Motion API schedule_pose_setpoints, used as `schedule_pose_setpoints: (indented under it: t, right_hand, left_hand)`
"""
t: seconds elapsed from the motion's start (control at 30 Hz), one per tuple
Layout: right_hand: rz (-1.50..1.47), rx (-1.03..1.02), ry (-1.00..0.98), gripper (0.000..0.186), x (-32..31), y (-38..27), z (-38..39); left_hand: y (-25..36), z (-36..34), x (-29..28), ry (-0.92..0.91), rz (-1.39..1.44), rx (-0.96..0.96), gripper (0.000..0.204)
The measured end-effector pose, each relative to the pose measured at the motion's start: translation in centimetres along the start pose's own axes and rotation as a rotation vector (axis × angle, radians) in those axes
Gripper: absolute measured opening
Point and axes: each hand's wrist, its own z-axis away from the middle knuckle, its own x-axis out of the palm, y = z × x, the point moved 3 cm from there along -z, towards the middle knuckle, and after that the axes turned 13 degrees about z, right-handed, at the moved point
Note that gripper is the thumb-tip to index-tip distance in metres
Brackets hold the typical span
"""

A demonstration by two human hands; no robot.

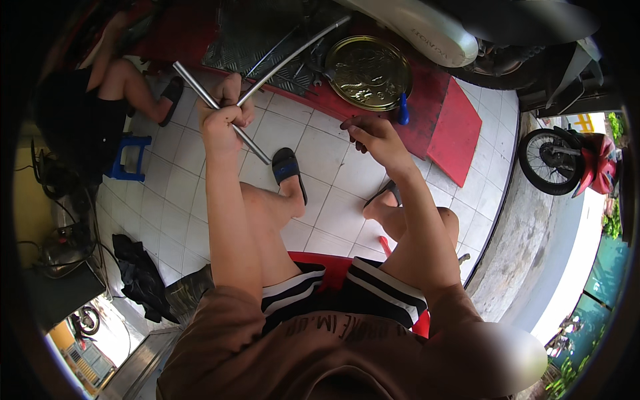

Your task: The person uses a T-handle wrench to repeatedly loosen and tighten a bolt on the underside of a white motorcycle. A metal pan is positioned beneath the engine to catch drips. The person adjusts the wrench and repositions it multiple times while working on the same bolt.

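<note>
My left hand (225, 117) grips two silver metal pieces: a short straight tube (191, 82) slanting down to the right, and a long, slightly bent rod (293, 52) rising to the upper right. They cross inside my fist; whether they are joined, I cannot tell. My right hand (365, 139) is raised in front of the red platform, fingers loosely curled and apart, holding nothing visible. Beyond it lie a round brass-coloured tray (368, 73) and a blue-handled tool (403, 108). A wrench (317, 79) and thin rod (270, 53) lie left of the tray.
A motorbike (433, 33) stands on the red platform (453, 133). At left another person's leg (137, 93) is beside a blue stool (127, 160). A black cloth (137, 273) lies lower left. Outside at right stands a red motorbike (593, 160). My red seat (333, 263) is beneath me.
</note>
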Motion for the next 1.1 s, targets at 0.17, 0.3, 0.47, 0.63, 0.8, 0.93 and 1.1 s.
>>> schedule_pose_setpoints:
  t: [0.17,0.3,0.47,0.63,0.8,0.93,1.1]
  right_hand:
    - [0.39,-0.198,0.125,0.027,-1.1,-1.2,-2.0]
    - [0.452,-0.209,0.103,0.046,-0.3,-1.4,-1.6]
    - [0.487,-0.166,0.075,0.05,-1.1,0.1,-1.2]
    - [0.556,-0.182,0.212,0.048,-3.2,1.7,-1.2]
    - [0.561,-0.158,0.3,0.037,-4.4,1.8,-0.8]
    - [0.647,-0.14,0.334,0.029,-4.7,2.0,-0.8]
    - [0.747,-0.261,0.449,0.017,-5.2,4.4,-0.9]
  left_hand:
    - [-1.5,-0.5,-0.7,-0.042,-0.106,-0.209,0.024]
    - [-4.7,-0.5,2.5,-0.003,-0.221,-0.289,0.016]
    - [-9.5,-0.1,6.1,-0.132,-0.303,-0.221,0.014]
    - [-12.4,-0.1,9.4,-0.274,-0.473,-0.214,0.015]
    - [-14.2,0.5,11.3,-0.304,-0.451,-0.128,0.015]
    - [-15.0,1.3,11.6,-0.375,-0.426,-0.121,0.012]
    - [-15.4,1.8,11.8,-0.453,-0.319,-0.145,0.012]
